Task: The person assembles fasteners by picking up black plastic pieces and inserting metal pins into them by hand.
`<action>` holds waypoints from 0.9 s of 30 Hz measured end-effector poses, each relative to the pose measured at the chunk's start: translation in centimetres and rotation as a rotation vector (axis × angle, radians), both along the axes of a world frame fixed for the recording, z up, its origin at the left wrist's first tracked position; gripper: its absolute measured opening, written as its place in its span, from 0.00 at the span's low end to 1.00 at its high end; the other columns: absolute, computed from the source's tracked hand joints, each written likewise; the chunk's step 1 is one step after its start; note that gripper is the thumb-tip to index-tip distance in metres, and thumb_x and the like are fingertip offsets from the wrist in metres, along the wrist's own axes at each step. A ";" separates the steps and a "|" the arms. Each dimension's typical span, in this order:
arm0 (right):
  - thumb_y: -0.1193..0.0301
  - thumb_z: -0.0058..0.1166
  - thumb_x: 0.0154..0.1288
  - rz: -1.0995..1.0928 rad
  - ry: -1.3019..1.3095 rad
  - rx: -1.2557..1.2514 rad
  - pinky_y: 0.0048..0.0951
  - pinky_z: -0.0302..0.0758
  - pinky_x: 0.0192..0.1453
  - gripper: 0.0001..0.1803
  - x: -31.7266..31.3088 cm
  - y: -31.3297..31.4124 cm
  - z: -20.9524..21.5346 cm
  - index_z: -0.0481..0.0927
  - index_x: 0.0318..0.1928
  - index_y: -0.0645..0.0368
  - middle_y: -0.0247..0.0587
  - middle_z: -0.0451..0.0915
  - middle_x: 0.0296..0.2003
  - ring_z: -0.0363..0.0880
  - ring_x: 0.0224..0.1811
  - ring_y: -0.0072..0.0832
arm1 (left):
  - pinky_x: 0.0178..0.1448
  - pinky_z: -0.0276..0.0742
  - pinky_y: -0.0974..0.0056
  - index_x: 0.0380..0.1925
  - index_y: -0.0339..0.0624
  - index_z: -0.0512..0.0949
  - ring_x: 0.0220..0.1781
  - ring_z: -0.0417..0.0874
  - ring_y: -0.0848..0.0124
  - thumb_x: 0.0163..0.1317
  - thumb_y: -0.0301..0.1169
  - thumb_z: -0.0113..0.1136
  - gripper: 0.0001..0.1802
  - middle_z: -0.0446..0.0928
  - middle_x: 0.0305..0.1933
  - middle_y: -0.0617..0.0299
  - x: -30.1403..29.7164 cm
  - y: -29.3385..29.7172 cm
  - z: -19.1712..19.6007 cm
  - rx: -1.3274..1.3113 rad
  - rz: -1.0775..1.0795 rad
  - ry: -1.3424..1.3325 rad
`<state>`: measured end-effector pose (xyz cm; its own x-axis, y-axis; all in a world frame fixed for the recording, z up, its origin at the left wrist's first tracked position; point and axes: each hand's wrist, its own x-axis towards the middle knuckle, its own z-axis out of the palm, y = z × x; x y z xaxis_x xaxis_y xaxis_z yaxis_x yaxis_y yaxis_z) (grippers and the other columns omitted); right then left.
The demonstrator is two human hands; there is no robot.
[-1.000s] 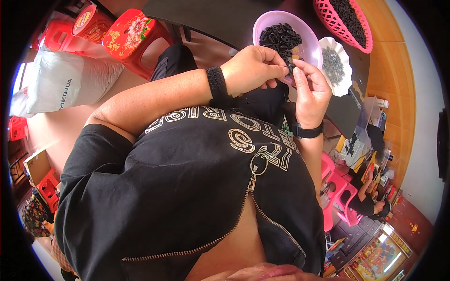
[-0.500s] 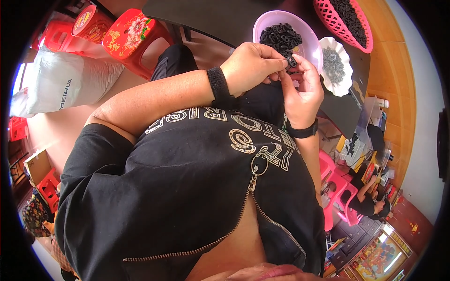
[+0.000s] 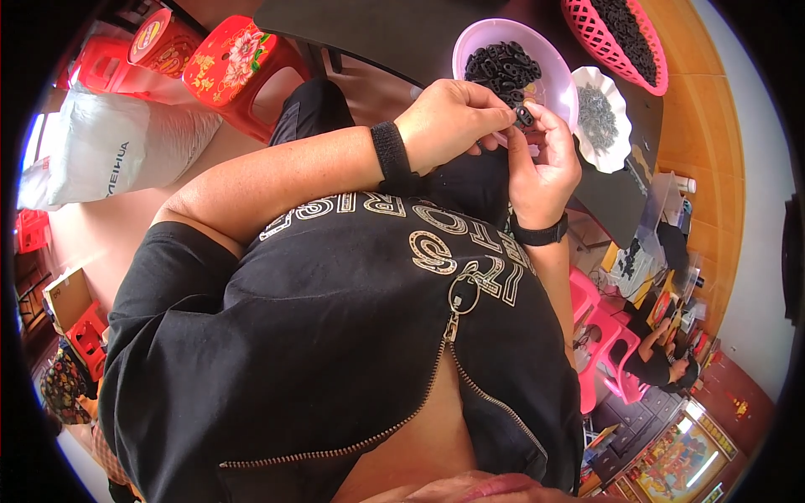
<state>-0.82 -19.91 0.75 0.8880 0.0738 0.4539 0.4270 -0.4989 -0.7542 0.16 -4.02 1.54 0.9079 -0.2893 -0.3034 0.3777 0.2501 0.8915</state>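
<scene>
the small black plastic clip [image 3: 524, 115] is half hidden, pinched between the closed fingertips of the left hand [image 3: 453, 121] and right hand [image 3: 543, 159]. just beyond the fingers sits a round lilac plastic bowl [image 3: 549, 63] of similar black pieces. far left lies a white woven sack [image 3: 109, 151], its dark lettering upside down.

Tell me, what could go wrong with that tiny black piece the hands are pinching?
The small black plastic piece is pinched only at the fingertips of the left hand and right hand, so it might slip and fall. The round purple plastic bowl heaped with black pieces sits right beside the hands, so a bump could perhaps spill it. The white scalloped dish nearby could be knocked too.
</scene>
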 end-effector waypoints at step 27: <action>0.82 0.64 0.52 0.037 -0.094 -0.131 0.23 0.75 0.30 0.13 -0.4 0.1 0.5 0.81 0.41 0.63 0.39 0.79 0.27 0.79 0.24 0.25 | 0.13 0.64 0.73 0.35 0.34 0.78 0.16 0.71 0.79 0.66 0.32 0.59 0.10 0.75 0.23 0.63 -0.2 0.0 0.3 0.006 -0.029 -0.030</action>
<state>-1.25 -19.86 1.23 0.8378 0.1696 0.5190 0.5123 -0.5730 -0.6397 -0.04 -3.99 1.80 0.9078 -0.3142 -0.2778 0.3577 0.2341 0.9040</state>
